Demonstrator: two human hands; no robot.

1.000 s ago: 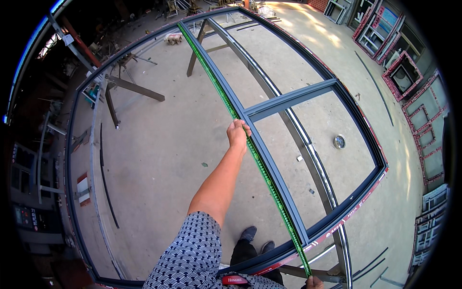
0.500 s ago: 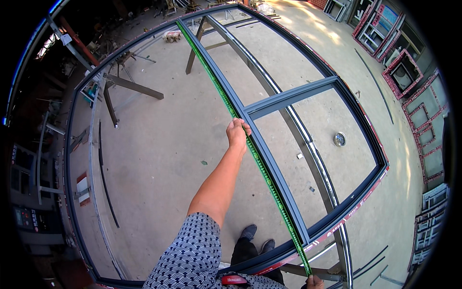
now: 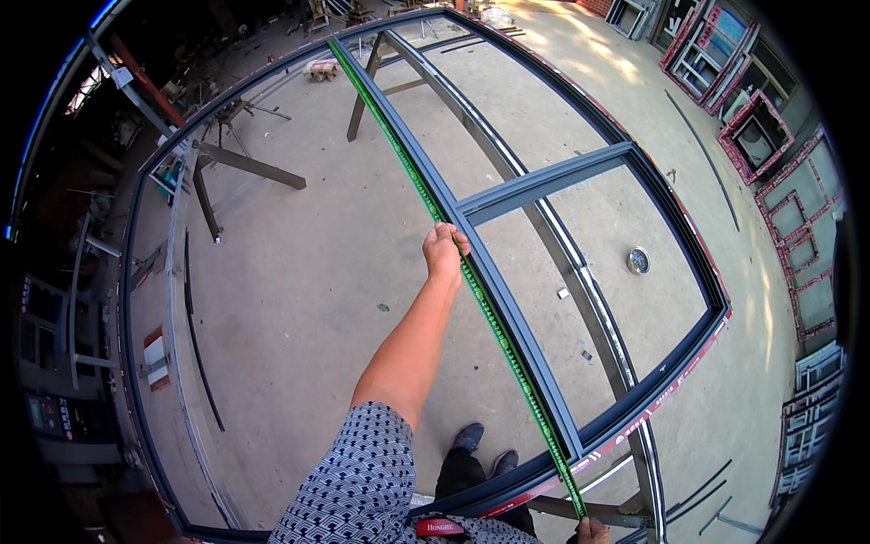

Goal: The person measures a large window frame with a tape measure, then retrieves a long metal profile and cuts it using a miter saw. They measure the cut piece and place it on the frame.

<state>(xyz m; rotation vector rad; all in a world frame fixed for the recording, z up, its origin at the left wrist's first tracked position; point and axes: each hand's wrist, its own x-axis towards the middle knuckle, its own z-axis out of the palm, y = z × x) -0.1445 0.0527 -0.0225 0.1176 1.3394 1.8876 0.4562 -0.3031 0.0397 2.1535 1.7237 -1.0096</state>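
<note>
A green tape measure (image 3: 505, 341) is stretched along a long dark grey crossbar (image 3: 516, 313) of a large window frame (image 3: 122, 299). My left hand (image 3: 445, 250) is closed round the tape about halfway along, close to where a shorter bar (image 3: 544, 181) joins the crossbar. At the lower edge my right hand (image 3: 594, 531) grips the near end of the tape, just outside the frame's near side; its fingers are partly cut off by the picture's edge. The tape's far end (image 3: 333, 43) lies at the frame's far side.
The frame rests on metal trestles, with one beam (image 3: 580, 263) under its right part and a leg (image 3: 258, 166) at the left. A round tin (image 3: 639, 261) stands on the floor. Taped frames (image 3: 761, 136) lean at the right; a dark machine (image 3: 68, 417) stands at the left.
Both hands keep their hold on the tape in nearly the same places. The whole view has shifted very slightly.
</note>
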